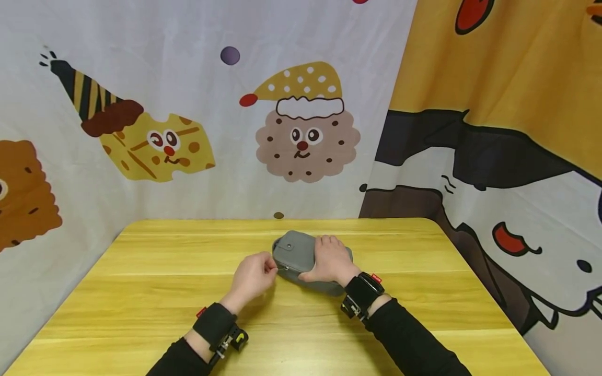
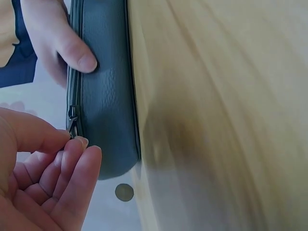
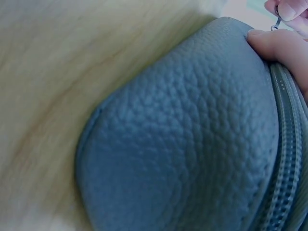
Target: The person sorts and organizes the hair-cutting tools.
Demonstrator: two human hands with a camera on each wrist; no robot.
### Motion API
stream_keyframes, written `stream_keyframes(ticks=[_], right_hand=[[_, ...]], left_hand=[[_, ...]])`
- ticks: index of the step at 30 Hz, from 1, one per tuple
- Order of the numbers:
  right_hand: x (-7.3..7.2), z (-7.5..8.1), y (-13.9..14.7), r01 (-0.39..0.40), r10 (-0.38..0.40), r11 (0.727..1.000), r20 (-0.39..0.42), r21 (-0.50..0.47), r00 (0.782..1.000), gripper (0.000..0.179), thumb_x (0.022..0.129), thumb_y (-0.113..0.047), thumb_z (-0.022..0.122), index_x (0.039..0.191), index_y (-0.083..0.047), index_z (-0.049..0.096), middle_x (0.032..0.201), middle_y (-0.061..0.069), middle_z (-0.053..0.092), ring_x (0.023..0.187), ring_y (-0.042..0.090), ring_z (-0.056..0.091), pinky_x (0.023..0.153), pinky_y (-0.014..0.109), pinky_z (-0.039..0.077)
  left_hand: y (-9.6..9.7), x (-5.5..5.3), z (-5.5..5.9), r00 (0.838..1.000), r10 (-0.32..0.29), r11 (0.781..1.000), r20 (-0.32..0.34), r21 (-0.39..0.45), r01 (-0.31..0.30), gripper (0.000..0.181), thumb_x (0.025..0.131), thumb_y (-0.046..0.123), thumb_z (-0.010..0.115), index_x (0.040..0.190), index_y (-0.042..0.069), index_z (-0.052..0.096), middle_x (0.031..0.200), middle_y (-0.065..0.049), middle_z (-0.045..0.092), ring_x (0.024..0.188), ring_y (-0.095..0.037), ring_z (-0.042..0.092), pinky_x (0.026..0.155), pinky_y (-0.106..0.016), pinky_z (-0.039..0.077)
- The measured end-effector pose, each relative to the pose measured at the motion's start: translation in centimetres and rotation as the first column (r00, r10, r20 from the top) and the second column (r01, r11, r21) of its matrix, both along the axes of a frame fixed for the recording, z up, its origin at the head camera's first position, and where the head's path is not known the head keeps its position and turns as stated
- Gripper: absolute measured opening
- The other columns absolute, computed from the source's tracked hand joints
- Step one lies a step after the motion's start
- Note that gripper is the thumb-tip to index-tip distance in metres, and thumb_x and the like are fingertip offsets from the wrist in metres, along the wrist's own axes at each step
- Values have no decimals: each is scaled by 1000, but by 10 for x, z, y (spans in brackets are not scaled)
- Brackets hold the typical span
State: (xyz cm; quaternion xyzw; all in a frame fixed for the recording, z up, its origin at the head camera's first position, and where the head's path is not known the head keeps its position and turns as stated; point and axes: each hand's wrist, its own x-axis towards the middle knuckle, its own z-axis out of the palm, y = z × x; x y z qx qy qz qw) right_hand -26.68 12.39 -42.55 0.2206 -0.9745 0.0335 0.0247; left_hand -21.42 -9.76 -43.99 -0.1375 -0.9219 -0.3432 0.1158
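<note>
A grey zippered pouch [image 1: 293, 255] with pebbled, leather-like sides lies at an angle on the wooden table. On its top, near the left end, is a snapped flap [image 1: 288, 243]. My left hand [image 1: 251, 278] is at that end, pinching the small metal zipper pull [image 2: 72, 126] between thumb and fingertips. Over the right part of the pouch lies my right hand [image 1: 331, 261], gripping it with the thumb [image 2: 81, 55] on the front side and the fingers across the top. In the right wrist view the zipper teeth [image 3: 287, 144] run along the edge below the right hand.
The yellow wood-grain table [image 1: 178, 292] has rounded far corners. Behind it hangs a white curtain [image 1: 188, 31] with cartoon food prints, and a cartoon-patterned curtain [image 1: 527, 219] hangs along the right side. Both wrists wear black straps with small cameras.
</note>
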Motion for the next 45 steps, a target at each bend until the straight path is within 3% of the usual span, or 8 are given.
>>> stream_keyframes(ticks=[17, 24, 33, 45], right_hand=[[1, -2, 3, -36, 36, 999, -21, -3, 999, 110, 69, -72, 74, 140, 8, 45, 131, 24, 52, 122, 39, 48, 104, 50, 40], [1, -2, 9, -105, 105, 994, -37, -11, 994, 111, 68, -69, 76, 141, 9, 45, 131, 25, 52, 121, 40, 49, 103, 49, 40], [2, -2, 16, -172, 172, 985, -24, -15, 985, 109, 69, -67, 75, 141, 8, 45, 134, 24, 52, 122, 39, 49, 104, 47, 40], [-1, -6, 22, -216, 215, 976, -46, -21, 976, 106, 67, -67, 75, 141, 4, 46, 133, 21, 52, 123, 37, 49, 105, 47, 40]], left_hand=[[-17, -7, 5, 999, 44, 999, 12, -30, -44, 15, 85, 5, 73, 78, 13, 63, 70, 5, 58, 59, -10, 51, 58, -31, 46], [-23, -6, 4, 999, 29, 998, -36, -52, -31, 14, 83, 2, 74, 79, 12, 64, 70, 4, 59, 61, -11, 52, 59, -32, 47], [-26, -5, 2, 1000, 21, 999, -8, -39, -21, 14, 84, 2, 73, 80, 12, 65, 71, 5, 58, 62, -12, 51, 60, -32, 45], [-25, -5, 1, 1000, 10, 999, -22, -33, -11, 18, 83, 0, 74, 77, 13, 62, 69, 6, 56, 61, -13, 48, 60, -32, 44]])
